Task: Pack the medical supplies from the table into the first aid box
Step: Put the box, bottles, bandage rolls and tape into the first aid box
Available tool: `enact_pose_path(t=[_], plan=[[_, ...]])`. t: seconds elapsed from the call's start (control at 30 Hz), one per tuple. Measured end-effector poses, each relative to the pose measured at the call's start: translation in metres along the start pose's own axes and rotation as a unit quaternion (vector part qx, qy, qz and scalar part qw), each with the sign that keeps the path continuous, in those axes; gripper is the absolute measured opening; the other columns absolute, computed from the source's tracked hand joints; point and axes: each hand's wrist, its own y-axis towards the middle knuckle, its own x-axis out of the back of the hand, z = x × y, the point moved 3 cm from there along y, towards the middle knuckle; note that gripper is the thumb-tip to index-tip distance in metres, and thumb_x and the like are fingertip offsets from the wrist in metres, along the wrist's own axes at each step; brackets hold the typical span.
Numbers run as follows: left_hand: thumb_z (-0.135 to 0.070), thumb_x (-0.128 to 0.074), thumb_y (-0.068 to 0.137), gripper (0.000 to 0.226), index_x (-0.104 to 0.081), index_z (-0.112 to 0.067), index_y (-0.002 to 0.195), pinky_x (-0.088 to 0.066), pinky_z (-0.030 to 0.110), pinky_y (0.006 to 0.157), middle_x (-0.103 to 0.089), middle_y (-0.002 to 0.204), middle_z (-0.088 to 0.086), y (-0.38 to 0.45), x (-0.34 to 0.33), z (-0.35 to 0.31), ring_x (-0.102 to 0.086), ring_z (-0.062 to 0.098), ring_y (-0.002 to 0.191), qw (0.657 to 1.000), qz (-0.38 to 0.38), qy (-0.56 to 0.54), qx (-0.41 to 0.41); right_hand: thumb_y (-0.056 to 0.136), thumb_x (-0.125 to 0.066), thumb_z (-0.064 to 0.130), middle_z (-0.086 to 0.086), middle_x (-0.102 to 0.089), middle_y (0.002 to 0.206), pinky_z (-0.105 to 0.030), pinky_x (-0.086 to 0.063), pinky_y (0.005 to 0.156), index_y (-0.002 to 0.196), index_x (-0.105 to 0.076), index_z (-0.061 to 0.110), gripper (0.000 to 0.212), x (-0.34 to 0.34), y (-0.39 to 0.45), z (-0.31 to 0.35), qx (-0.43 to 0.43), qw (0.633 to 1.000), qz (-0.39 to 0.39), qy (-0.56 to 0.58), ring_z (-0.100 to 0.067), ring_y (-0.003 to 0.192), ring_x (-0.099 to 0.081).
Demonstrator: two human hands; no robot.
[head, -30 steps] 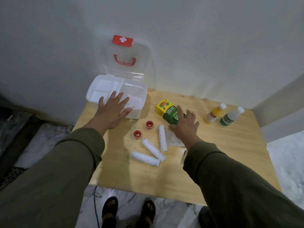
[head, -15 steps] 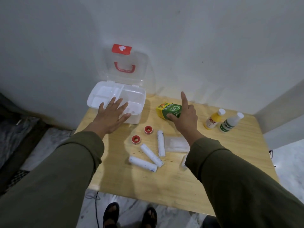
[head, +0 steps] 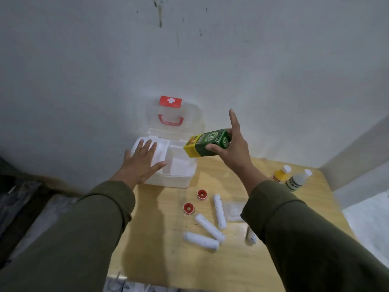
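Observation:
The white first aid box stands open at the table's far left, its clear lid with a red cross and red handle leaning on the wall. My left hand rests flat, fingers spread, on the box's left rim. My right hand grips a green and yellow carton in the air over the box's right side, index finger pointing up. On the table lie several white bandage rolls, two red tape rolls and a clear gauze packet.
A yellow bottle and a white bottle with a green label stand at the table's far right, near the wall corner. The wooden table ends close to me; floor shows to the left and right.
My right hand has lifted the green carton off the table and carried it up and left over the open box. My left hand slid further onto the box's rim.

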Motion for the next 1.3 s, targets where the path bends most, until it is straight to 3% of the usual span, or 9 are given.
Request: enact_pose_path(t=[0.07,0.23,0.4,0.53,0.67,0.9,1.3], plan=[[-0.065,-0.022,0.089,0.081,0.006,-0.021,0.150,-0.002,0.058,0.115,0.016,0.159,-0.001,0.005,0.003,0.015,0.016,0.020,0.146,1.000,0.011,-0.003,0.000,0.070,-0.082,0.018,-0.007,-0.046,0.141,-0.039,-0.043,0.105,0.146,-0.007,0.043,0.110,-0.013,0.002,0.002,0.002,0.999,0.031,-0.010,-0.025,0.125,-0.047],[-0.070,-0.027,0.085,0.089,0.010,-0.020,0.150,0.001,0.056,0.115,0.021,0.158,0.002,0.016,-0.006,0.035,0.021,0.022,0.145,0.999,0.043,-0.010,-0.020,0.068,-0.083,0.017,-0.009,-0.051,0.128,-0.046,-0.045,0.103,0.144,-0.007,0.047,0.112,-0.044,0.003,0.001,-0.015,0.993,0.090,-0.073,-0.027,0.121,-0.050],[-0.070,-0.032,0.085,0.093,0.011,-0.018,0.149,0.001,0.053,0.116,0.023,0.157,0.007,0.019,-0.012,0.038,0.024,0.025,0.144,0.998,0.042,-0.018,-0.037,0.064,-0.085,0.026,-0.012,-0.051,0.122,-0.044,-0.041,0.103,0.143,-0.008,0.050,0.113,-0.073,0.011,-0.001,-0.029,0.984,0.091,-0.153,-0.024,0.113,-0.046],[-0.070,-0.035,0.084,0.096,0.011,-0.018,0.149,0.001,0.053,0.116,0.023,0.157,0.008,0.019,-0.014,0.039,0.024,0.027,0.144,0.998,0.042,-0.023,-0.043,0.066,-0.084,0.022,-0.014,-0.052,0.121,-0.039,-0.040,0.098,0.144,-0.009,0.048,0.110,-0.090,0.016,-0.004,-0.060,0.987,0.088,-0.121,-0.018,0.103,-0.043],[-0.070,-0.037,0.083,0.098,0.011,-0.016,0.149,0.001,0.052,0.116,0.023,0.157,0.009,0.020,-0.013,0.039,0.025,0.027,0.143,0.997,0.047,-0.032,-0.051,0.064,-0.085,0.019,-0.013,-0.054,0.128,-0.043,-0.044,0.101,0.144,-0.012,0.046,0.112,-0.102,0.017,-0.006,-0.051,0.983,0.122,-0.124,-0.028,0.118,-0.050],[-0.070,-0.038,0.083,0.099,0.011,-0.016,0.149,0.001,0.051,0.117,0.024,0.156,0.010,0.021,-0.014,0.039,0.026,0.028,0.143,0.997,0.051,-0.035,-0.056,0.069,-0.081,0.015,-0.012,-0.048,0.123,-0.039,-0.043,0.099,0.145,-0.009,0.047,0.109,-0.126,0.022,-0.006,-0.020,0.956,0.212,-0.204,-0.027,0.114,-0.051],[-0.070,-0.038,0.082,0.098,0.012,-0.018,0.149,0.003,0.051,0.117,0.025,0.156,0.009,0.024,-0.017,0.041,0.027,0.026,0.142,0.996,0.065,-0.026,-0.047,0.067,-0.081,0.010,-0.012,-0.044,0.138,-0.046,-0.038,0.106,0.146,-0.010,0.043,0.110,-0.148,0.035,-0.015,-0.031,0.949,0.241,-0.202,-0.030,0.126,-0.046]])
